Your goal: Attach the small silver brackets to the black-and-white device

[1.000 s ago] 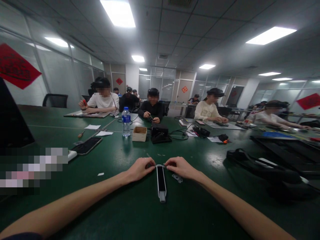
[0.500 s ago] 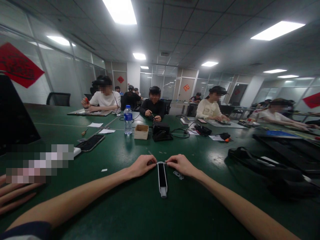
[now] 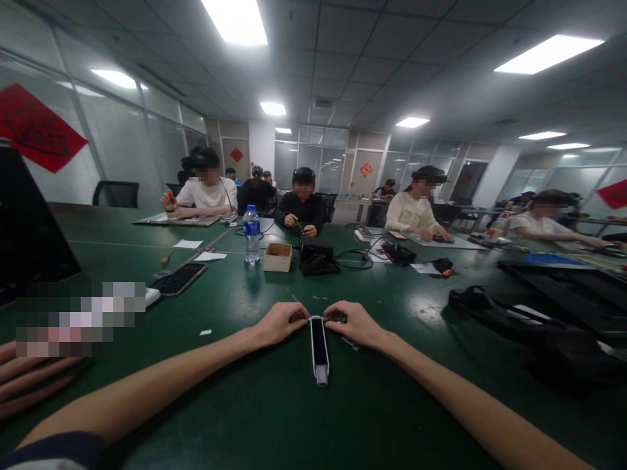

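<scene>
A long, narrow device point(image 3: 319, 346) with a black face and a pale rim lies on the green table point(image 3: 235, 405), pointing toward me. At its far left corner is my left hand point(image 3: 281, 323), its fingers pinched together; what they hold, if anything, is too small to name. My right hand point(image 3: 353, 323) is closed at the far right corner, with something small and dark at its fingertips that I cannot make out. Partly under my right hand lies a small flat metallic piece point(image 3: 350, 342).
Beyond my hands stand a water bottle point(image 3: 251, 235), a small cardboard box point(image 3: 277, 258) and a black device point(image 3: 317, 256). A phone point(image 3: 179, 279) lies left, a black headset point(image 3: 519, 333) right. Another person's hand point(image 3: 34, 378) rests at the left edge. Several people sit farther back.
The fingers of my right hand have curled in more, and the hand now covers more of the flat metallic piece. My left hand has hardly moved.
</scene>
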`<state>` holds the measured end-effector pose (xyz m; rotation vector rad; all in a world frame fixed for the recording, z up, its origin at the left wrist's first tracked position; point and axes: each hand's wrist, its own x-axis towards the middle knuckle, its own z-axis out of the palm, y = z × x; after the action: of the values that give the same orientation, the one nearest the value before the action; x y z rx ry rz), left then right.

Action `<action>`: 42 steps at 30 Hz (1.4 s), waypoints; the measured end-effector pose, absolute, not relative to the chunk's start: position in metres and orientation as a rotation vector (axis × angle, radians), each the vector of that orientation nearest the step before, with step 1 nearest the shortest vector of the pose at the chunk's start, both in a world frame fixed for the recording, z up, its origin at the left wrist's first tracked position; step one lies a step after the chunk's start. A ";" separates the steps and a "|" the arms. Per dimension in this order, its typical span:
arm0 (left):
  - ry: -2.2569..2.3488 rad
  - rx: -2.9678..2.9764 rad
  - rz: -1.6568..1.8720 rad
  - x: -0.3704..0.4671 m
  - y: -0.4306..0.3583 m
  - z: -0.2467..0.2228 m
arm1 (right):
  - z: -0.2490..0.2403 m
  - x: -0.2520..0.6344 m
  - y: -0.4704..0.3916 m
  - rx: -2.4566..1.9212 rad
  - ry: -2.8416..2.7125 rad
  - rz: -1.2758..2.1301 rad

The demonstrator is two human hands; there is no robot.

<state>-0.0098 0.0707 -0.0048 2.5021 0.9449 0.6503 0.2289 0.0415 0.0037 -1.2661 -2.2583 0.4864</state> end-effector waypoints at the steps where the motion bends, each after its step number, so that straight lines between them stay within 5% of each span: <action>1: 0.944 2.502 0.648 -0.010 0.071 -0.005 | 0.004 0.229 0.041 -1.261 -2.273 0.466; 25: 0.960 2.503 0.602 -0.009 0.070 -0.001 | 0.018 0.245 0.042 -1.191 -2.366 0.135; 42: 0.946 2.517 0.627 -0.011 0.075 -0.007 | 0.037 0.299 0.046 -1.660 -2.629 -0.172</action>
<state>-0.0113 0.0752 -0.0068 2.5172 0.9457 0.6269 0.2994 0.0461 0.0366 -1.6597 -2.6292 -0.1719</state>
